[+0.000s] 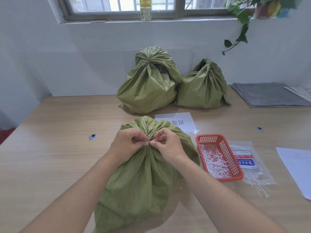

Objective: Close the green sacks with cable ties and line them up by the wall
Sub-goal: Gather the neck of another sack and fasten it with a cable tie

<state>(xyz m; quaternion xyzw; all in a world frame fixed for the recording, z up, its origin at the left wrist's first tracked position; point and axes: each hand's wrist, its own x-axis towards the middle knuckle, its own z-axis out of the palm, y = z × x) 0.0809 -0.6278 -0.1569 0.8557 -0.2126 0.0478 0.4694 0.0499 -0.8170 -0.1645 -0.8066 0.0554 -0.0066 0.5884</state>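
A green sack (141, 180) lies on the wooden table (50, 157) in front of me, its mouth gathered into a neck. My left hand (127, 143) and my right hand (166, 143) meet at that neck, and both pinch a thin white cable tie (148, 141) that goes round it. Two more green sacks stand against the white wall at the back: a taller one (148, 88) and a smaller one (203, 88) to its right, each tied at the top.
A red basket (223, 145) with several white cable ties sits to the right of my sack. Beside it lies a clear packet of ties (250, 167). A paper sign (178, 121), white sheets (297, 169), grey folded sacks (267, 95) and a round table grommet (93, 136) are around.
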